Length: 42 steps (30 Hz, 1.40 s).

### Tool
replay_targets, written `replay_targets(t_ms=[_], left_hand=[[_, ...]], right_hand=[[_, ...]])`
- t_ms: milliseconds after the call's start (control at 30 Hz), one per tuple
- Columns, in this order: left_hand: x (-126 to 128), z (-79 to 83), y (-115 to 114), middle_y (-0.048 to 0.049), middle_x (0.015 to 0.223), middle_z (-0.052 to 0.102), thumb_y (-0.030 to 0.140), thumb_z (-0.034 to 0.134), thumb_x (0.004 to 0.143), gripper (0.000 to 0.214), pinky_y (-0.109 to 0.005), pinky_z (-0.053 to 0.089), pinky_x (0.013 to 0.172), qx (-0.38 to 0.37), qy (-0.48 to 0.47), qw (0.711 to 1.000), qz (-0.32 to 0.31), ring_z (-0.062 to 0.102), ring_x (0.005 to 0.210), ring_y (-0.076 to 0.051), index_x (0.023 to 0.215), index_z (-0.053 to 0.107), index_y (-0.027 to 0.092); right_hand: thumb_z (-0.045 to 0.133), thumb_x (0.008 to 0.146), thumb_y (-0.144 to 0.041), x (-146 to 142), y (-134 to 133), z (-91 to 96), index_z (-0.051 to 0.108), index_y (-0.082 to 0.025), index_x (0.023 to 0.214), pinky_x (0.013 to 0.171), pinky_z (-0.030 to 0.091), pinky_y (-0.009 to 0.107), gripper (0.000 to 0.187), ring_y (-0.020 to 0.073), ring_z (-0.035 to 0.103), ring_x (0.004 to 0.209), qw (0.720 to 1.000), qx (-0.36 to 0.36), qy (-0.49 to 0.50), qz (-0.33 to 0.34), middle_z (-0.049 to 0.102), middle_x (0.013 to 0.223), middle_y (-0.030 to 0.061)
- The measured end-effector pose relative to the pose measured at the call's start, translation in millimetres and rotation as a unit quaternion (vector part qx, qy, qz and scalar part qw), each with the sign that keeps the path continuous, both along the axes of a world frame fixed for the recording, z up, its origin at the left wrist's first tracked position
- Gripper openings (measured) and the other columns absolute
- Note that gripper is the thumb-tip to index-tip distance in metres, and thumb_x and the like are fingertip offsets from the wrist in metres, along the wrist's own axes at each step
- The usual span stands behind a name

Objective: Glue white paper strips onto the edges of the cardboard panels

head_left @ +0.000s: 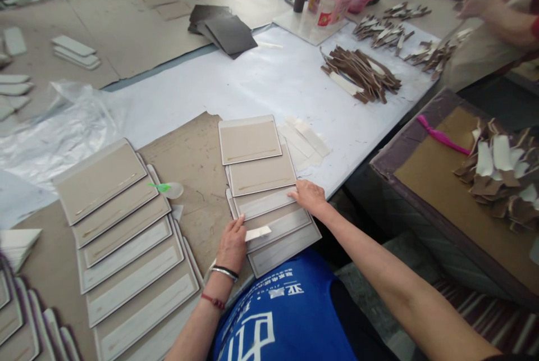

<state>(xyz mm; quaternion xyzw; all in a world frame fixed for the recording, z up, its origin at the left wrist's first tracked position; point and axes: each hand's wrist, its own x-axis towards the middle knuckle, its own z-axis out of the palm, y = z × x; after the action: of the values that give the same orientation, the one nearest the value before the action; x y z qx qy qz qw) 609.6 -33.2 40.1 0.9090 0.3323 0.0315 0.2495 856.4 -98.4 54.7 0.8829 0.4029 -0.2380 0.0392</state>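
In our left hand (234, 242) we hold a short strip (258, 233), fingers drawn together. Our right hand (310, 197) touches the right edge of the overlapping panels (250, 139); we cannot tell whether it grips. The panels lie on the table (193, 153) before us.

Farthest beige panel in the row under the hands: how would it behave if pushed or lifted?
The farthest panel is probably fairly stiff: it lies flat with straight edges. Likely light for its size, since its edge looks thin. A push may slide it over the next panel, which it overlaps, though the brownish streak might be tacky.
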Motion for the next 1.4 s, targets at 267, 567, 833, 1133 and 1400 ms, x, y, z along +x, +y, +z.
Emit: replay_targets(t_ms=[267,567,833,1133,1400], left_hand=[[-4,23.6,18,-0.0061,0.076,0.069,0.024,0.050,0.074,0.016,-0.036,0.048,0.080,-0.270,-0.103,0.942,0.171,0.063,0.083,-0.021,0.063,0.059,0.018],[-11,69.9,-11,-0.0046,0.059,0.063,0.046,0.074,0.055,0.042,-0.021,0.041,0.048,-0.626,-0.211,0.710,0.245,0.053,0.047,-0.009,0.069,0.062,0.009],[-30,69.1,-25,-0.0098,0.067,0.068,0.043,0.076,0.054,0.044,-0.026,0.051,0.059,-0.645,-0.261,0.636,0.334,0.062,0.057,-0.015,0.076,0.064,0.007],[-30,54.1,-30,-0.0068,0.061,0.068,0.035,0.079,0.053,0.043,-0.023,0.051,0.054,-0.578,-0.316,0.647,0.384,0.061,0.054,-0.014,0.082,0.066,0.006],[-16,43.6,-33,-0.0082,0.065,0.069,0.034,0.081,0.048,0.047,-0.027,0.053,0.060,-0.533,-0.315,0.650,0.441,0.062,0.056,-0.016,0.082,0.067,0.005]], right_hand=[[0.045,0.087,-0.031,-19,-18,28.7,0.057,-0.018,0.085,0.071,0.041,0.028,0.018,0.0183,0.058,0.084,0.998,0.068,0.005,-0.014,0.061,0.092,0.0079],[0.058,0.073,-0.035,-123,-1,55.7,0.052,-0.018,0.069,0.055,0.038,0.022,0.018,0.0101,0.050,0.056,0.833,0.308,0.454,-0.073,0.056,0.061,-0.0039],[0.053,0.075,-0.034,-139,-3,41.2,0.047,-0.019,0.062,0.054,0.034,0.023,0.021,0.0093,0.042,0.055,0.834,0.352,0.420,-0.071,0.044,0.057,-0.0059],[0.058,0.072,-0.038,-159,-8,38.9,0.051,-0.019,0.067,0.055,0.040,0.024,0.021,0.0113,0.048,0.055,0.783,0.338,0.496,-0.162,0.052,0.058,-0.0040],[0.053,0.073,-0.039,-150,-4,26.3,0.049,-0.020,0.064,0.049,0.036,0.023,0.021,0.0099,0.041,0.049,0.803,0.357,0.423,-0.220,0.046,0.054,-0.0053]])
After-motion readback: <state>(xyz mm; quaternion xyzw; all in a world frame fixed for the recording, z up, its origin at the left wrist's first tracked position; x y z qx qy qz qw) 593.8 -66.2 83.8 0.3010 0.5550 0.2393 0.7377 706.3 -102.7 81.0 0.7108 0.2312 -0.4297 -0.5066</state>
